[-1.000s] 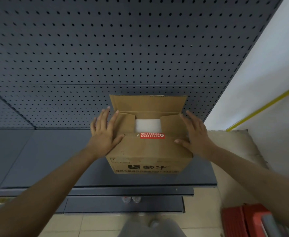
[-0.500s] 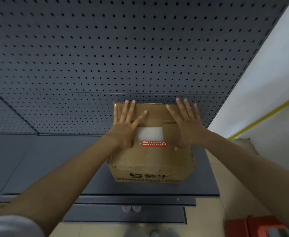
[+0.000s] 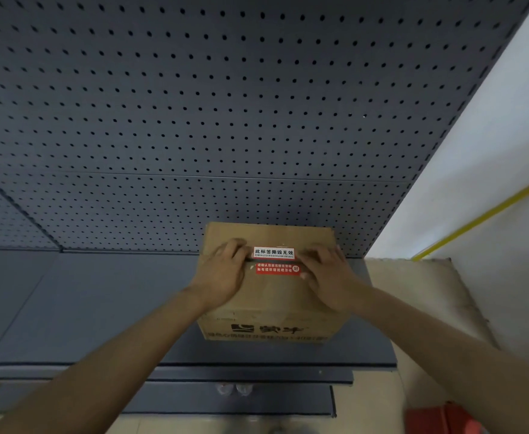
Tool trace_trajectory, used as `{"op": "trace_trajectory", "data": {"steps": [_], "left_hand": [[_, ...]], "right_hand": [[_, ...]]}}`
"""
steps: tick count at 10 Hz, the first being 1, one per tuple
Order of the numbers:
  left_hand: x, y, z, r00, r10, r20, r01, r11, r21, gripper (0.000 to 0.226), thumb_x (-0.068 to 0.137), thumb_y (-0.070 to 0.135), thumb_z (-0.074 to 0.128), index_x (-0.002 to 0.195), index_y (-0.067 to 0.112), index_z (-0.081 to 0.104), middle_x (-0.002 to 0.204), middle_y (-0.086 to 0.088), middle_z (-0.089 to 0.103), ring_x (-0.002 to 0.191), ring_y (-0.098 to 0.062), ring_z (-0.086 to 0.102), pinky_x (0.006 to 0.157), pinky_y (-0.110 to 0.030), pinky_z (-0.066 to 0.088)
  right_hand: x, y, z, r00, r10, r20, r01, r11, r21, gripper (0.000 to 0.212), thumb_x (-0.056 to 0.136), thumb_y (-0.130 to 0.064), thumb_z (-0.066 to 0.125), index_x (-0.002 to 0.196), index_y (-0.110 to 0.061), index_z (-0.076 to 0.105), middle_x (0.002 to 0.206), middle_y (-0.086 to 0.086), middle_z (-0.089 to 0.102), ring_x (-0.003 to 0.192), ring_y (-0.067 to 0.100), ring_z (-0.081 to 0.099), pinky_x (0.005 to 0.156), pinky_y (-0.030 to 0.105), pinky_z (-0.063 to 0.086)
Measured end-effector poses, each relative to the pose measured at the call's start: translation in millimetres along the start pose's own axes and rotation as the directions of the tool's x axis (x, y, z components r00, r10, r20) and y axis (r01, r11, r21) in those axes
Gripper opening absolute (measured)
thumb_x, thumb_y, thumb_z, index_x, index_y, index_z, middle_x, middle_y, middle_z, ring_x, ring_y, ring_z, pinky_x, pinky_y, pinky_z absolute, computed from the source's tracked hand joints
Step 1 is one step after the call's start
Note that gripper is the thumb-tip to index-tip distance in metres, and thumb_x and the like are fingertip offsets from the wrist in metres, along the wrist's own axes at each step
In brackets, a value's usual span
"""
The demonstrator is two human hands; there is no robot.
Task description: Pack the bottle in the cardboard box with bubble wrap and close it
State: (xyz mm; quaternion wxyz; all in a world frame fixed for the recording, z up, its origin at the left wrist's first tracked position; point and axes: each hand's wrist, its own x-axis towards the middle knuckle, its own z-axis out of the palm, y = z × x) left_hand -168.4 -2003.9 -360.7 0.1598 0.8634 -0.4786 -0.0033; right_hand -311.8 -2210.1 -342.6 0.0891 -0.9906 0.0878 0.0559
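Observation:
The cardboard box point(image 3: 269, 296) stands on the dark grey shelf point(image 3: 100, 308) with its top flaps folded down. A white label and a red label meet at the seam. My left hand point(image 3: 222, 272) lies on the left half of the top, its fingers bent, their tips on the far flap's edge at the seam. My right hand point(image 3: 330, 275) mirrors it on the right half, its fingers curled onto that same edge and its thumb on the near flap. The bottle and the bubble wrap are hidden inside the box.
A grey pegboard panel point(image 3: 225, 104) rises right behind the box. A beige cushion-like pile point(image 3: 420, 292) lies to the right, by a white wall with a yellow strip point(image 3: 479, 219). A red object point(image 3: 438, 419) sits on the floor at bottom right, below a lower shelf edge.
The far flap has come down over the white bubble wrap, so the box top is now shut. Both hands slid back from that upright flap to the seam, and their fingers went from straight to bent.

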Motion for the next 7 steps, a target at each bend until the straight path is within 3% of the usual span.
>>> {"op": "trace_trajectory", "data": {"steps": [1,2,3,4,5,6,7], "left_hand": [[-4.6,8.1,8.6,0.995,-0.063,0.074,0.061,0.998,0.025,0.082,0.089,0.060,0.002,0.147,0.012,0.032,0.156,-0.008,0.030,0.144,-0.027,0.028,0.119,-0.041,0.015],[-8.1,13.4,14.1,0.984,-0.117,0.135,0.110,0.992,0.061,0.104,0.072,0.071,-0.028,0.153,0.021,0.013,0.162,0.002,0.008,0.150,-0.014,0.004,0.121,-0.034,-0.001],[-8.4,16.3,11.7,0.990,-0.134,0.047,0.133,0.991,0.011,0.097,0.079,0.072,-0.016,0.150,0.022,0.026,0.160,0.003,0.021,0.148,-0.013,0.015,0.121,-0.033,0.002],[-9.2,16.0,10.6,0.986,-0.165,-0.011,0.164,0.986,-0.018,0.076,0.089,0.066,0.013,0.141,0.021,0.043,0.152,0.002,0.039,0.141,-0.015,0.032,0.120,-0.036,0.015],[-9.3,22.4,2.8,0.979,-0.203,-0.022,0.204,0.979,0.018,0.067,0.087,0.059,0.021,0.132,0.020,0.053,0.144,0.001,0.048,0.132,-0.018,0.045,0.113,-0.038,0.030],[-3.6,31.9,-13.4,0.974,-0.210,0.081,0.205,0.976,0.068,0.063,0.088,0.057,0.024,0.133,0.021,0.048,0.144,0.002,0.045,0.132,-0.018,0.042,0.110,-0.037,0.029],[3.8,40.0,-39.6,0.977,-0.195,0.091,0.184,0.976,0.114,0.050,0.095,0.045,0.036,0.139,0.022,0.040,0.146,-0.002,0.040,0.133,-0.022,0.038,0.112,-0.040,0.024]], "right_hand": [[-0.7,-4.3,12.9,0.999,0.026,-0.028,-0.025,0.999,0.033,0.106,0.072,-0.070,-0.026,0.149,-0.016,0.022,0.151,0.007,0.020,0.142,0.026,0.012,0.120,0.040,0.013],[-3.7,-0.5,23.1,0.998,0.059,-0.023,-0.057,0.996,0.064,0.116,0.063,-0.072,-0.034,0.150,-0.019,0.022,0.156,0.003,0.014,0.144,0.025,0.006,0.120,0.039,0.011],[-4.2,-4.1,23.1,0.993,0.103,-0.053,-0.097,0.990,0.100,0.106,0.070,-0.070,-0.025,0.148,-0.021,0.027,0.156,0.002,0.018,0.143,0.023,0.009,0.120,0.037,0.012],[-3.7,-12.5,20.4,0.984,0.125,-0.130,-0.108,0.986,0.129,0.081,0.087,-0.063,-0.002,0.145,-0.019,0.034,0.153,0.002,0.027,0.141,0.023,0.018,0.119,0.038,0.017],[-6.3,-14.7,12.7,0.985,0.117,-0.129,-0.102,0.987,0.120,0.049,0.101,-0.041,0.025,0.144,-0.019,0.035,0.152,0.001,0.029,0.139,0.022,0.021,0.117,0.034,0.017],[-12.1,-13.8,-2.6,0.994,0.085,-0.073,-0.067,0.974,0.218,0.042,0.101,-0.029,0.038,0.142,-0.019,0.038,0.150,0.003,0.033,0.137,0.022,0.024,0.114,0.030,0.019],[-35.3,-16.4,-35.8,0.990,0.081,-0.115,-0.041,0.949,0.312,0.038,0.096,-0.018,0.046,0.135,-0.019,0.048,0.145,0.002,0.041,0.135,0.022,0.029,0.112,0.031,0.022]]}}
